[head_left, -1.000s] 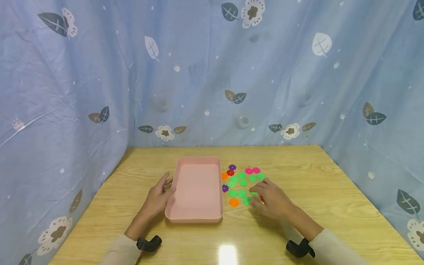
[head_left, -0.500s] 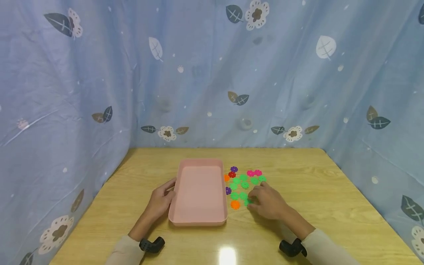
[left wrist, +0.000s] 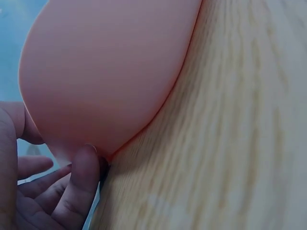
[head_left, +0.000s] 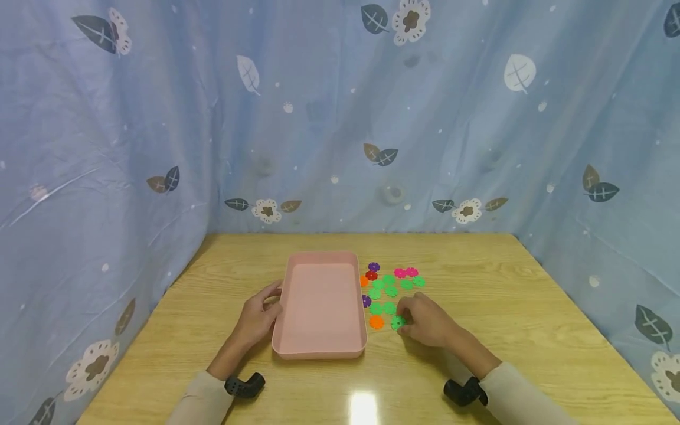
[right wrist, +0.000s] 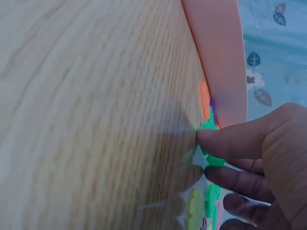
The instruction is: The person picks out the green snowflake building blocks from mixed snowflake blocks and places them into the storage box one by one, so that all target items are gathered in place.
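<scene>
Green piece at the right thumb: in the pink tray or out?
Out: in the head view, the green piece is at the right hand, beyond the pink tray and its right wall.

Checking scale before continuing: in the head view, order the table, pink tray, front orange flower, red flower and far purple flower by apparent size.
1. Table
2. Pink tray
3. Front orange flower
Last: red flower and far purple flower, too alike to rank.

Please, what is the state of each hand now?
Left hand: open, touching the pink rectangular plastic tray.
Right hand: at a green flower-shaped plastic disc; cannot tell whether gripped.
</scene>
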A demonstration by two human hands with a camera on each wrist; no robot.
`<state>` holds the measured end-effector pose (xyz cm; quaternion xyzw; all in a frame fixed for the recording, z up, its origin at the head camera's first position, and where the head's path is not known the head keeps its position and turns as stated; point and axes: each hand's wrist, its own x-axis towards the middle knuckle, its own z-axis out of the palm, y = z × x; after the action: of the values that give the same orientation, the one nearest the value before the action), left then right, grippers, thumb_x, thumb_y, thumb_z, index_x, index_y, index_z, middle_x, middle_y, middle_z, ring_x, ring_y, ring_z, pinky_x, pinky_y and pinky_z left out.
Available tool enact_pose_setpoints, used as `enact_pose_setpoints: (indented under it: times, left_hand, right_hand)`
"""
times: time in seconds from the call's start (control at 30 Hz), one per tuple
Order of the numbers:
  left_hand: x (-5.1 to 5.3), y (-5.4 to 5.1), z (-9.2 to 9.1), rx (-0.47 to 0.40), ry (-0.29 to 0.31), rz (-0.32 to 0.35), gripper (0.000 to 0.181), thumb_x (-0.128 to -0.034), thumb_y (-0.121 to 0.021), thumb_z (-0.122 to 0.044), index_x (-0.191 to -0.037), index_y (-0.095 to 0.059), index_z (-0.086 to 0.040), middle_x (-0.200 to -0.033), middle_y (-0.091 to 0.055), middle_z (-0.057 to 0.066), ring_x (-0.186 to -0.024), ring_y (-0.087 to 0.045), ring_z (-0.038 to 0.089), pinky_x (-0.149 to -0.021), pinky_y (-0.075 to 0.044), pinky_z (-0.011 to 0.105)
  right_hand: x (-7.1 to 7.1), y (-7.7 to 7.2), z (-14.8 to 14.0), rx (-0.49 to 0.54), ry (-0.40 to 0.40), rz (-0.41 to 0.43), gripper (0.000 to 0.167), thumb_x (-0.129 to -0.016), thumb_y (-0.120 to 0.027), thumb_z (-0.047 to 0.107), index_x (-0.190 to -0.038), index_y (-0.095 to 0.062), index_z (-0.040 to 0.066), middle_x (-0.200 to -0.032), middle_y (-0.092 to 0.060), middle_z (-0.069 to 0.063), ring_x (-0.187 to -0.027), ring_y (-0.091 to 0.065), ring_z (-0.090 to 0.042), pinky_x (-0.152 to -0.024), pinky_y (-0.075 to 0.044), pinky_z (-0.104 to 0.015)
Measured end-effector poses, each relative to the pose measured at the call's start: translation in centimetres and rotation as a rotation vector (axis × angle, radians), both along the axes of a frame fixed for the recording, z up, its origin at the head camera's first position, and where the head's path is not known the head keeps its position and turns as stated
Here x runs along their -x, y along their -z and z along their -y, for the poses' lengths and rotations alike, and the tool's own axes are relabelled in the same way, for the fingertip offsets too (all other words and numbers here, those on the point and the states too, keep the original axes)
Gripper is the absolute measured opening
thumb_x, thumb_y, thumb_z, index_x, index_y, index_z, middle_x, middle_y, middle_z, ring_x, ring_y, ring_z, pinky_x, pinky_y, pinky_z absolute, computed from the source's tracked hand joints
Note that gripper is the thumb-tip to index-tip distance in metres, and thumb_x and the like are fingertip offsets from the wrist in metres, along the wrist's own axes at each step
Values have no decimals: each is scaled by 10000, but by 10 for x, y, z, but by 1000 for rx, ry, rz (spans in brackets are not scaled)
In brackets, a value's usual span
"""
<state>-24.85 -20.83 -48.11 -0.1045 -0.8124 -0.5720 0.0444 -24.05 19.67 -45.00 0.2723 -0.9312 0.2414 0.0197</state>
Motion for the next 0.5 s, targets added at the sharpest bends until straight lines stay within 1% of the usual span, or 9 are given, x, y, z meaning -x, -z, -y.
enact_pose_setpoints:
  times: [0.1,0.2,0.27,0.3,0.33,0.4,0.5]
  left_hand:
    - [-1,1,1,4,23,4,575,-962,-513,-5,-1529,-421,-7,-1417,-554,254,-1047,-715,324,-635,-571,278]
    - [-4,1,4,-13,40,29,587,-960,-498,-1,-1539,-403,-8,-1466,-519,246,-823,-732,253,-495,-508,262]
    - [-5,0,5,-22,46,39,595,-957,-488,5,-1545,-394,-8,-1486,-504,239,-700,-696,203,-443,-459,246]
    - [-5,0,6,-22,52,39,597,-957,-485,8,-1546,-390,-6,-1477,-512,242,-614,-647,186,-420,-427,235]
    - [-4,-1,6,-25,54,39,593,-961,-484,7,-1547,-391,-12,-1477,-515,234,-577,-621,176,-413,-412,228]
    - [-3,-1,5,-24,66,27,587,-964,-483,13,-1544,-392,-5,-1473,-515,245,-579,-623,155,-421,-418,225]
    - [-2,-2,3,-35,70,20,580,-965,-492,12,-1537,-404,-4,-1469,-518,241,-600,-643,171,-442,-455,235]
  right_hand:
    - [4,2,-1,70,-64,74,129,-853,-762,29,-913,-674,101,-808,-625,51,-752,-523,-99,-679,-498,-272]
    - [12,1,0,166,-140,160,99,-897,-683,-28,-915,-655,66,-774,-607,43,-694,-525,-77,-628,-497,-258]
    - [18,-2,4,216,-171,194,80,-912,-650,-43,-937,-656,33,-758,-594,34,-667,-509,-73,-606,-486,-252]
    - [21,-4,6,234,-171,201,76,-916,-638,-43,-951,-659,22,-758,-591,34,-661,-508,-78,-603,-478,-246]
    - [23,-7,9,255,-173,207,72,-922,-630,-41,-968,-661,5,-763,-595,24,-657,-517,-93,-599,-479,-247]
    - [27,-13,15,281,-166,205,83,-929,-618,-38,-991,-665,-11,-761,-607,6,-646,-549,-146,-589,-483,-246]
    - [32,-23,24,333,-153,204,85,-944,-607,-30,-1010,-661,-30,-764,-629,-50,-640,-595,-270,-569,-506,-272]
